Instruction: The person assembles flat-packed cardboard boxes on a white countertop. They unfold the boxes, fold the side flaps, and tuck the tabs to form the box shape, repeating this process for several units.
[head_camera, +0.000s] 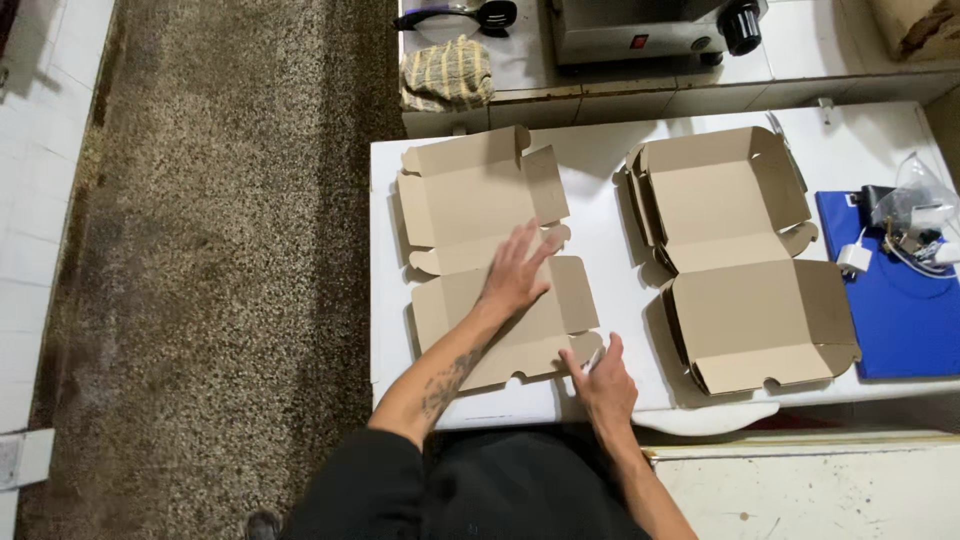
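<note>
Nearest, the right hand (603, 385) pinches the near edge of a flat unfolded brown cardboard box blank (495, 255) on the white table (600, 225), while the left hand (517, 272) presses open-fingered on its middle.

Left hand (517, 272) lies flat, fingers spread, forearm stretched forward; right hand (600, 378) sits nearer the body, fingers curled, thumb raised

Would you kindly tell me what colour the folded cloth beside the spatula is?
The cloth is yellowish with dark stripes, seen in the head view.
</note>
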